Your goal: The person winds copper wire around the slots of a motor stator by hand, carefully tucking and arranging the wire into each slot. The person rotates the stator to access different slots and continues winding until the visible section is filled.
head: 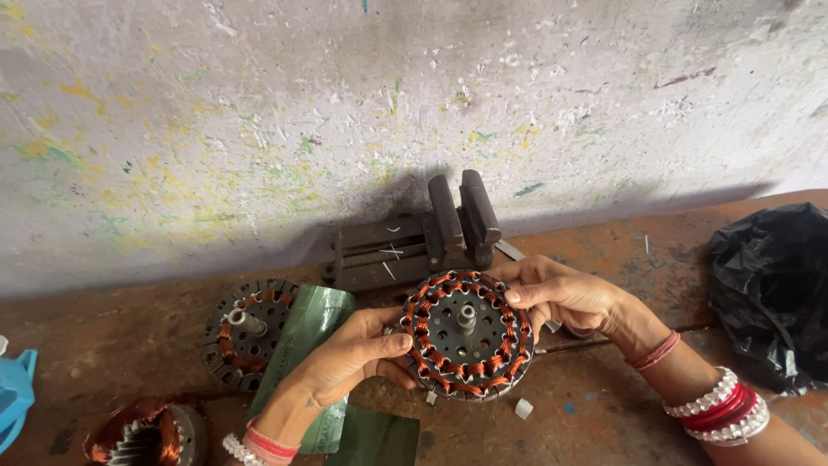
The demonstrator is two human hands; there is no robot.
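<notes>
I hold a round motor stator [467, 335] with copper wire coils around its rim and a short metal shaft at its centre, tilted up toward me. My left hand [349, 356] grips its left edge, thumb on the face. My right hand [565, 293] grips the upper right edge, fingertips on the windings. Both wrists wear red and white bangles.
A dark bench vise [418, 235] stands behind the stator against the paint-flecked wall. A second stator [244, 332] lies at left beside green insulation sheets [304, 332]. A copper-wound part [142, 434] sits bottom left, a blue object [15, 393] at the left edge, a black plastic bag [770, 289] at right.
</notes>
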